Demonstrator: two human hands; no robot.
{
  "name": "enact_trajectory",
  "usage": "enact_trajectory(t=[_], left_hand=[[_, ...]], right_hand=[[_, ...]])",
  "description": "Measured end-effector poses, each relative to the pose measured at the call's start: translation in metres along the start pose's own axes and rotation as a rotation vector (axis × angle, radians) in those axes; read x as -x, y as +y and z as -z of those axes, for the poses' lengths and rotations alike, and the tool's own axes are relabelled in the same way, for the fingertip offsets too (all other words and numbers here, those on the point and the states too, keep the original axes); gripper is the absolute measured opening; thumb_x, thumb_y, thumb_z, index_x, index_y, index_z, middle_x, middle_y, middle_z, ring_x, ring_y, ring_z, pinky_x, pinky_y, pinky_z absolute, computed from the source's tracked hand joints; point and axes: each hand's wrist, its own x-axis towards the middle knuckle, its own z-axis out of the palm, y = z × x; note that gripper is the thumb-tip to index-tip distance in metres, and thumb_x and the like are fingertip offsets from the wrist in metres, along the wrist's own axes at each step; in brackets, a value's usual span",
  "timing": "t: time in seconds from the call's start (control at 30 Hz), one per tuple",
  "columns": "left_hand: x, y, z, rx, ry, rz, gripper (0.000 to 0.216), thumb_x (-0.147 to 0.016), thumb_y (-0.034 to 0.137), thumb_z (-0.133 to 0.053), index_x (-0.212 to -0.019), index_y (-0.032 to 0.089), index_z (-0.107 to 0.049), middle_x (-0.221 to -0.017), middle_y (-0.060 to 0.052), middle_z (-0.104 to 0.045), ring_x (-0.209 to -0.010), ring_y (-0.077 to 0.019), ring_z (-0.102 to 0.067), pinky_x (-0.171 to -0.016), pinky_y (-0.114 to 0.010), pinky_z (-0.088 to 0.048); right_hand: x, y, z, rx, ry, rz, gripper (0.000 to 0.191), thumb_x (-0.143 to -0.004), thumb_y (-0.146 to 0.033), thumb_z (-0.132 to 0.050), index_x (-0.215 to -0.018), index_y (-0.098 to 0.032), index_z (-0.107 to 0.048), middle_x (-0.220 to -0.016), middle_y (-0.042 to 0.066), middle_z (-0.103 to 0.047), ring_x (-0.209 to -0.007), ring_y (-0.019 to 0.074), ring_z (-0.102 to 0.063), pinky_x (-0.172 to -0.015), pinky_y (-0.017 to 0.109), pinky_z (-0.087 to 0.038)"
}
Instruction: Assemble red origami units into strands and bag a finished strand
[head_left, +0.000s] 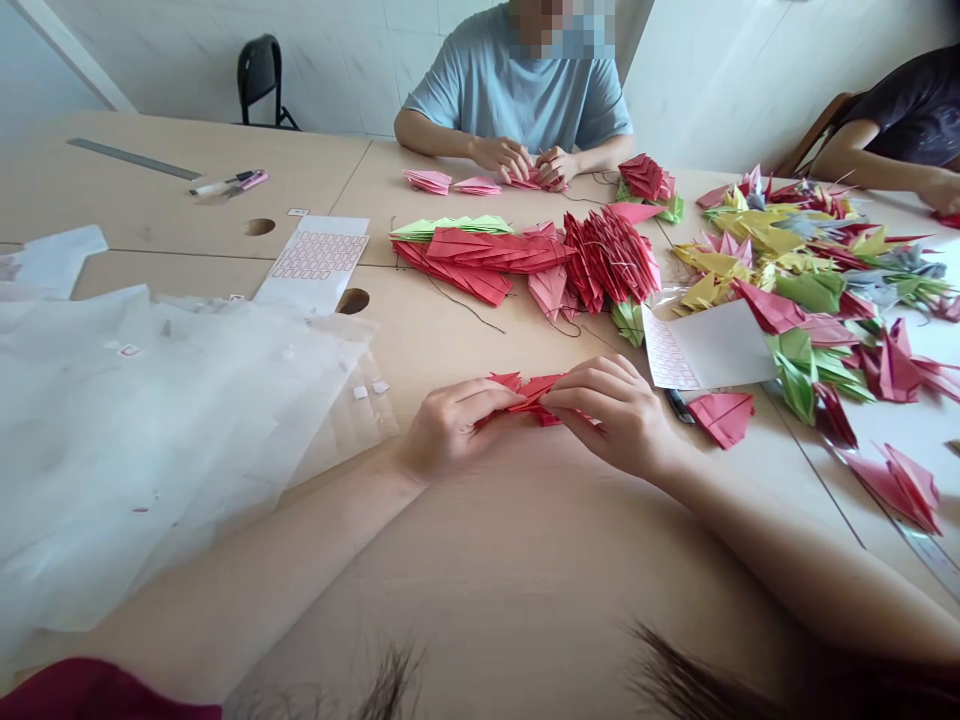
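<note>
A red folded-paper piece point(536, 388) sits between the hands over the wooden table point(465, 580), the left hand point(454, 425) pinching its left side, the right hand point(615, 415) its right. Uneven pulling could tear or miscrease it. Outward, a rightward sweep could knock the black pen point(679, 406); the left forearm could drag the translucent plastic sheeting point(187, 390).

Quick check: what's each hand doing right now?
Left hand: closed, pinching folded red paper.
Right hand: closed, pinching the same paper from its right side.
</note>
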Motion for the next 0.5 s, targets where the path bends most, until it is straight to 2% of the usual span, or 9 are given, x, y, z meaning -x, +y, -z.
enact_trajectory(t=[0.27, 0.5], left_hand=[[0.005, 0.001, 0.0, -0.11, -0.063, -0.07, 0.023, -0.087, 0.014, -0.061, -0.108, 0.02, -0.068, -0.101, -0.006, -0.074, -0.092, -0.0164, -0.071, -0.085, -0.028, -0.058], [-0.002, 0.007, 0.004, 0.018, -0.031, -0.028, 0.023, -0.088, 0.01, -0.059, -0.107, 0.017, -0.068, -0.101, -0.009, -0.073, -0.096, -0.0167, -0.069, -0.086, -0.027, -0.057]], right_hand=[[0.0, -0.006, -0.006, -0.037, -0.036, 0.051, 0.017, -0.085, -0.012, -0.06, -0.098, -0.024, -0.062, -0.093, 0.002, -0.071, -0.082, 0.0169, -0.063, -0.072, 0.033, -0.045], [-0.001, 0.005, 0.0, -0.046, -0.001, -0.009, 0.016, -0.082, -0.012, -0.061, -0.092, -0.024, -0.061, -0.085, 0.001, -0.069, -0.078, 0.0179, -0.063, -0.07, 0.035, -0.044]])
